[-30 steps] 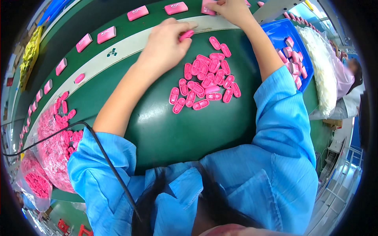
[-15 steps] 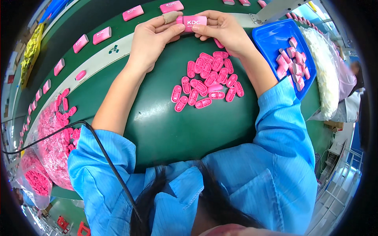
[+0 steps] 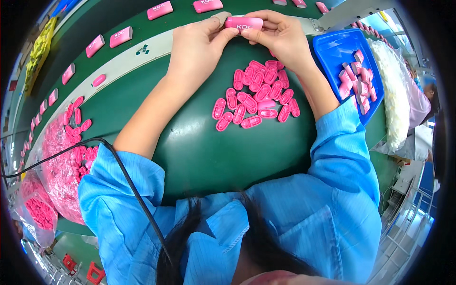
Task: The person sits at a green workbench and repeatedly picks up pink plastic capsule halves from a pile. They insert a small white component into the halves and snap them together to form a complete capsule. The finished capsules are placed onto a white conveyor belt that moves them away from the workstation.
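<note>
Between my two hands, at the far side of the green table (image 3: 213, 156), is a pink oval plastic casing (image 3: 243, 22) with white lettering facing up. My left hand (image 3: 197, 47) pinches its left end, with a tan wrap on one finger. At the opposite end, my right hand (image 3: 285, 40) grips it between thumb and fingers. Nearer to me lies a loose pile of small pink oval caps (image 3: 248, 100), most showing their recessed side. Part of a pink piece shows under my right hand, partly hidden.
A blue tray (image 3: 327, 47) of pink casings stands on the right, beside a bag of white pieces (image 3: 392, 95). Beyond a pale rail, pink casings (image 3: 121, 37) line a green belt. Plastic bags of caps (image 3: 59, 171) lie left, where a black cable (image 3: 123, 175) crosses the view.
The casing has tilted slightly, its lettering now lower on the visible face. Both hands still hold it. The whole view has shifted a little.
</note>
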The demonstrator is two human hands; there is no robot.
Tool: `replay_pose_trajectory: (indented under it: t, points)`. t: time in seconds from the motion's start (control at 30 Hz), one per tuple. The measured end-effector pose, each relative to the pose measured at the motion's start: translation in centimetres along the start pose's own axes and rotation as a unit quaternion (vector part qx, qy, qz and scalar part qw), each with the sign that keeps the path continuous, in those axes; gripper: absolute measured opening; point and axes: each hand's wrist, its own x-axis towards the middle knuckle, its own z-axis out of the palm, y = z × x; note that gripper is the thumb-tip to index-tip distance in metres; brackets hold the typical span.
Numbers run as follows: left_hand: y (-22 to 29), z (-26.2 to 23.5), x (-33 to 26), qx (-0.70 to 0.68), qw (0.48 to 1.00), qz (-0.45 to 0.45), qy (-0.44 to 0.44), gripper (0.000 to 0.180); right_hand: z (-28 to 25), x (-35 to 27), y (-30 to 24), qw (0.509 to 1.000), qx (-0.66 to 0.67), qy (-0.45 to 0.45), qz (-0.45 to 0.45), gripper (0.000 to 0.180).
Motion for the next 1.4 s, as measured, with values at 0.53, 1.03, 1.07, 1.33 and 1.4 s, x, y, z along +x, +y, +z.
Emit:
replay_pose_trajectory:
  t: [0.53, 1.03, 1.07, 1.33, 1.4]
  points:
    - [1.1, -1.5, -2.9, 0.109, 0.973, 0.203, 0.003, 0.044, 0.0, 7.4, 1.2, 0.968, -0.247, 0.052, -0.014, 0.034]
    - [1.8, -3.3, -8.8, 0.189, 0.942, 0.223, -0.166, 0.039, -0.4, -10.2, -2.3, 0.889, -0.414, -0.121, -0.152, 0.099]
    - [1.3, -3.1, -8.0, 0.193, 0.941, 0.231, -0.156, 0.04, 0.5, -10.1, -2.1, 0.886, -0.425, -0.104, -0.153, 0.097]
    - [-0.5, -4.2, -2.3, 0.18, 0.958, 0.168, -0.149, 0.023, 3.8, -5.0, -1.8, 0.899, -0.372, 0.088, -0.215, 0.063]
    - [-0.5, -4.4, -1.9, 0.186, 0.956, 0.168, -0.149, 0.02, 1.4, -0.4, -0.7, 0.863, -0.379, 0.14, -0.303, 0.04]
